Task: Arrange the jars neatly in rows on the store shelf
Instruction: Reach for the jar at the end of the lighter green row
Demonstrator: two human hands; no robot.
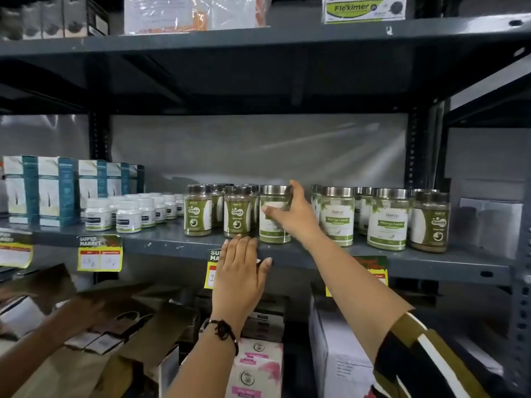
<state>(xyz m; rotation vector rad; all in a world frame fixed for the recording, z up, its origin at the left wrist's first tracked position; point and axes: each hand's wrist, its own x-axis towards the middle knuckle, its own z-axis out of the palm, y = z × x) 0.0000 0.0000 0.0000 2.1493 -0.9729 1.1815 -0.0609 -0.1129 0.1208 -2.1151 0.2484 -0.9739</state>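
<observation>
Here, right hand reaching up, grip closed around silver-lidded jar, left hand flat, fingers extended, on shelf edge.

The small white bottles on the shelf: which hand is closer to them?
The left hand, resting on the shelf edge right of the white bottles. The right hand is farther right, gripping a steel-lidded jar.

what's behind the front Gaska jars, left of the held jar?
More dark-lidded jars stand behind the two front Gaska jars, lids and slivers showing. How deep the rows go is hidden. The right hand grips the steel-lidded jar.
</observation>
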